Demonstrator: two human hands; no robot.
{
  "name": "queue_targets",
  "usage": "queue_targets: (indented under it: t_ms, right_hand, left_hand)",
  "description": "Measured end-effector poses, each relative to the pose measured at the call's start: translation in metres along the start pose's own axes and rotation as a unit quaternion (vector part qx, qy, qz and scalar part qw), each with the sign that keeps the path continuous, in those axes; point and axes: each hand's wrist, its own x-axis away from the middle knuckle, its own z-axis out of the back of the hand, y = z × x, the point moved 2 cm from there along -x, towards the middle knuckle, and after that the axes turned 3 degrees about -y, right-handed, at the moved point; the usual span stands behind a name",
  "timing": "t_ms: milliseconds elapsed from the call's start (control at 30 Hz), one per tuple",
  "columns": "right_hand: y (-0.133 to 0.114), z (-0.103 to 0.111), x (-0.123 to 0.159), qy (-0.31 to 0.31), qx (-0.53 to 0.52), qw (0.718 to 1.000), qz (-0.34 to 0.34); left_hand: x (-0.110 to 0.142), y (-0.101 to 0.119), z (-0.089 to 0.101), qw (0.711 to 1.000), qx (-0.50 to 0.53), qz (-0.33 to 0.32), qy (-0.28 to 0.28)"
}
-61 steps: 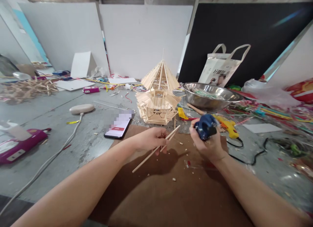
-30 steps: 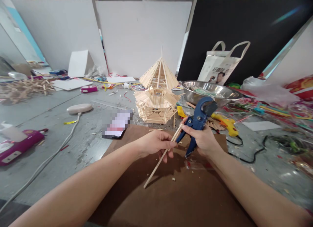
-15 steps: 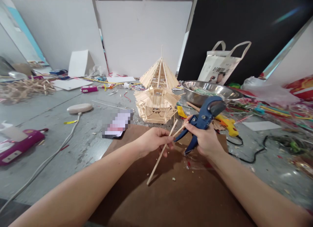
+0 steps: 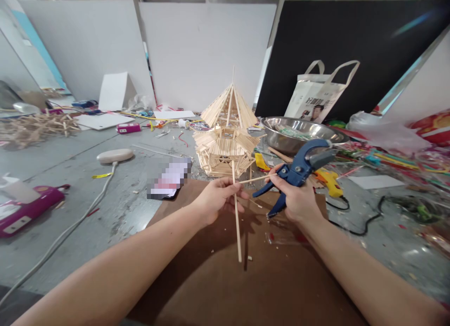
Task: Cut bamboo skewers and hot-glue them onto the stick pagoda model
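Observation:
My left hand (image 4: 223, 200) pinches a long round wooden stick (image 4: 238, 227) that points toward me, its lower end over the brown board (image 4: 197, 279). A thinner stick (image 4: 256, 179) crosses from the left fingers to my right hand (image 4: 297, 197), whose thumb and fingertips touch its far end. The right hand is also closed round a blue pipe cutter (image 4: 297, 169), with its curved jaw up and its handles apart. Just beyond the hands stands a pagoda model (image 4: 227, 143) made of wooden sticks, with a pointed roof.
A phone (image 4: 170, 176) lies left of the model. To the right are a steel basin (image 4: 305, 131), a yellow glue gun (image 4: 330, 181) with a black cord, and plastic scraps. A purple power strip (image 4: 35, 211) and a white cable (image 4: 94, 202) lie at left.
The long stick has swung from a slant to nearly straight toward me. The thin stick now lies flatter, and the pipe cutter has moved slightly right and turned, its jaw wider apart.

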Motion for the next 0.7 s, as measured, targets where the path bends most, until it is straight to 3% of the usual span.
queue_targets:
  t_ms: [200,333,533,700]
  right_hand:
    - [-0.003,-0.001,0.004,-0.099,0.054,0.994,0.008]
    - [-0.011,-0.005,0.013,-0.174,0.142,0.974,0.025]
    - [-0.016,-0.011,0.021,-0.256,0.21,0.94,0.085]
    - [-0.017,-0.015,0.026,-0.314,0.227,0.916,0.1]
  left_hand:
    - [0.004,0.012,0.0,0.989,-0.02,-0.117,0.088]
    - [0.006,0.016,0.001,0.984,0.014,-0.145,0.103]
    - [0.005,0.014,0.0,0.987,0.034,-0.135,0.082]
    - [0.003,0.006,-0.005,0.996,0.036,-0.073,0.024]
